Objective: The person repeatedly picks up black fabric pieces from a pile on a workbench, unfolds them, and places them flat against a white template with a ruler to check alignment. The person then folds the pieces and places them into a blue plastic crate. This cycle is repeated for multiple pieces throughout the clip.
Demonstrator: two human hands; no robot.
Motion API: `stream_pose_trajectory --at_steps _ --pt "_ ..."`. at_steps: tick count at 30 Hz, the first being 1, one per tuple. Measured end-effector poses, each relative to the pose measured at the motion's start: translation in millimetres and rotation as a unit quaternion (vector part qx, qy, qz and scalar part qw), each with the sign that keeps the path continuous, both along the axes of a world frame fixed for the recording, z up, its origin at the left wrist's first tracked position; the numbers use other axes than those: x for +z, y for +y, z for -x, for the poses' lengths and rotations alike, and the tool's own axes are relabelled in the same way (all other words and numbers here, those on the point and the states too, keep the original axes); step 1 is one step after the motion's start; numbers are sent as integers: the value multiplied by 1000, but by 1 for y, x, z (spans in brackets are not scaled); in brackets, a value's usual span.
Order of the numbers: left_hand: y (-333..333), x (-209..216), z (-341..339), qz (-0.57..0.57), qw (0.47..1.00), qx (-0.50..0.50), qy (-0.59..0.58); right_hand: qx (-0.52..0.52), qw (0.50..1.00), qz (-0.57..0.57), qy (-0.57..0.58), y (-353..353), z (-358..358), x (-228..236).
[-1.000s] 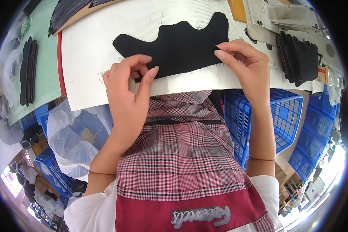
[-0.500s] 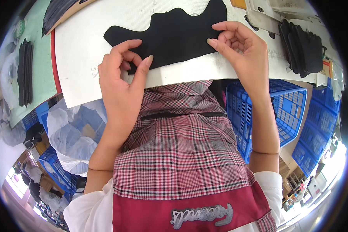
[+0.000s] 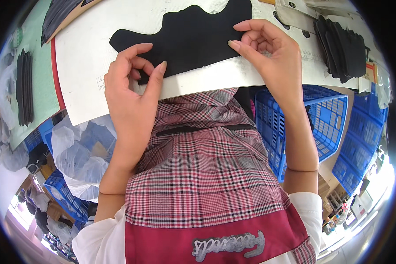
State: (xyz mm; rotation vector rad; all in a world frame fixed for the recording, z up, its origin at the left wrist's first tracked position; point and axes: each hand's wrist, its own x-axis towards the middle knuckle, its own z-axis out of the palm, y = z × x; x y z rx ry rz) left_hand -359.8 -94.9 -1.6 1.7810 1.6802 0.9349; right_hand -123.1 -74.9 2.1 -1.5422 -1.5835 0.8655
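Observation:
A black, flat piece of fabric-like material [image 3: 193,37] lies on the white work surface [image 3: 81,61], its wavy edge facing away from me and its straighter edge nearest my body. At its near left corner is my left hand [image 3: 132,88]. Thumb and forefinger tips rest apart on the piece, while the other fingers curl by its edge. My right hand [image 3: 275,57] is at the piece's right end, its thumb and forefinger also spaced apart on the black material. The remaining fingers of that hand bend inward, partly hiding the right edge.
Stacked black pieces [image 3: 341,50] lie at the right, beside pale machine parts [image 3: 295,17]. Another dark stack [image 3: 25,88] rests on the green surface [image 3: 44,97] at left. Below the edge are a clear plastic bag [image 3: 81,163] and a blue crate [image 3: 328,127].
The whole view has shifted slightly, so things appear a little farther left. Both hands keep their places on the black piece, which stays put on the surface.

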Motion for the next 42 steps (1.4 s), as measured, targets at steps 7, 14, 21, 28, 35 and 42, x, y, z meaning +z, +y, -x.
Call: stream_pose_trajectory --at_steps 7,14,21,28,35,42 --pt "1 1 0 -17 1000 -11 20 2 1000 -1 -12 1 3 4" --pt "0 -1 0 -23 999 -13 17 1 999 3 -37 1 4 7" --pt "-4 6 -7 -109 977 -16 184 -4 994 1 -105 2 11 16" --pt "-18 -14 -64 -87 959 -226 146 16 997 -16 -73 8 5 3" --pt "-34 -5 9 -44 937 -191 290 -13 916 -200 -348 -17 33 2" --pt "-33 -11 8 -57 940 -199 270 154 928 -117 -317 -60 56 -14"
